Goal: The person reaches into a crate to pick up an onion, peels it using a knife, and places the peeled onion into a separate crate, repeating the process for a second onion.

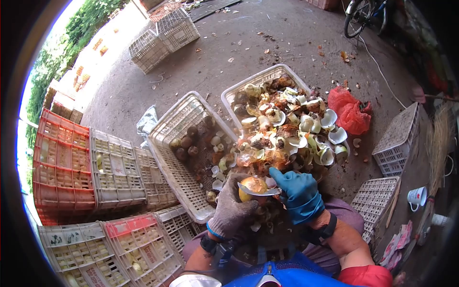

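My left hand [227, 215], in a grey knit glove, is closed around a yellow-brown onion [254, 184]. In a blue rubber glove, my right hand [301, 195] grips a knife, its handle hidden in the fist. The knife's curved blade [260, 193] lies across the near side of the onion, apparently touching it. Just beyond both hands is a heap of onion peels and cut layers [291, 131], pale green, white and brown. It spills over a white plastic crate [260, 74]. Left of it, another white crate [167, 125] holds several dark round onions [184, 143] and loose scraps.
Stacked crates, red [62, 165] and white [117, 165], line the left side. A red mesh bag [349, 110] lies right of the heap. Grey crates [397, 138], a white mug [417, 197] and a straw broom [437, 148] are at right. A bicycle [358, 19] stands behind.
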Tool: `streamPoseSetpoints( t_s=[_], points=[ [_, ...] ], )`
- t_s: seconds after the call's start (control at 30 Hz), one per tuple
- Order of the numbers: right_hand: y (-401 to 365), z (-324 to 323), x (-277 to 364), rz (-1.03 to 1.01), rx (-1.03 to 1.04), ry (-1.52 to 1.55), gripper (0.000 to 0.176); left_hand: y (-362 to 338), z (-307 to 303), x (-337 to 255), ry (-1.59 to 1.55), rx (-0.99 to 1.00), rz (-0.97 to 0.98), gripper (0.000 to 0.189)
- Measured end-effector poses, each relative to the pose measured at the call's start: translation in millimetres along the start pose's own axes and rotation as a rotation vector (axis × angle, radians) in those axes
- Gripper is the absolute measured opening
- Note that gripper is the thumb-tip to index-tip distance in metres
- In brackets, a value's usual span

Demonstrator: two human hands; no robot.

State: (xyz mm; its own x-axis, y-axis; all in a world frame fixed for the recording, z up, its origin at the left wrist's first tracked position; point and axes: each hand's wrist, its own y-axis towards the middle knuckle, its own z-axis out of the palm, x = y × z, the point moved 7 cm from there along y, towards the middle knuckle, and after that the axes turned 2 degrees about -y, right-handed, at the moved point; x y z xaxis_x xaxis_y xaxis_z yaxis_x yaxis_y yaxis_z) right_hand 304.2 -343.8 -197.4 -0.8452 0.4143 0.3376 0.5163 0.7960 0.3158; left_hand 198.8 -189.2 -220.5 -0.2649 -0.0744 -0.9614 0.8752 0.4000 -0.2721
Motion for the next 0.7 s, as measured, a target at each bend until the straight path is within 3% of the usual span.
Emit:
streamPoseSetpoints(
  t_s=[0.17,0.27,0.37,0.5,0.6,0.67,0.7],
  points=[
    [2,-1,-2,0.044,-0.013,-0.002,0.053,1,5,-2,0.164,-0.019,0.126,0.063],
    [-4,9,-15,0.129,0.001,0.054,0.058,-2,6,-5,-0.202,0.011,-0.001,0.063],
    [-7,13,-20,0.168,0.007,0.101,0.058,1,-1,3,0.082,0.021,0.052,0.064],
    [-12,15,-36,0.284,0.03,0.103,0.052,-1,-5,-2,-0.067,0.043,0.01,0.067],
    [-18,20,-60,0.403,-0.119,0.248,0.041,0,-17,0,-0.212,0.003,0.012,0.069],
    [-26,52,-62,0.596,0.04,0.673,0.033,3,-23,3,-0.313,-0.044,0.015,0.071],
    [-25,52,-45,0.689,0.13,0.847,0.032,3,-27,-9,-0.265,-0.109,0.125,0.074]
  ],
)
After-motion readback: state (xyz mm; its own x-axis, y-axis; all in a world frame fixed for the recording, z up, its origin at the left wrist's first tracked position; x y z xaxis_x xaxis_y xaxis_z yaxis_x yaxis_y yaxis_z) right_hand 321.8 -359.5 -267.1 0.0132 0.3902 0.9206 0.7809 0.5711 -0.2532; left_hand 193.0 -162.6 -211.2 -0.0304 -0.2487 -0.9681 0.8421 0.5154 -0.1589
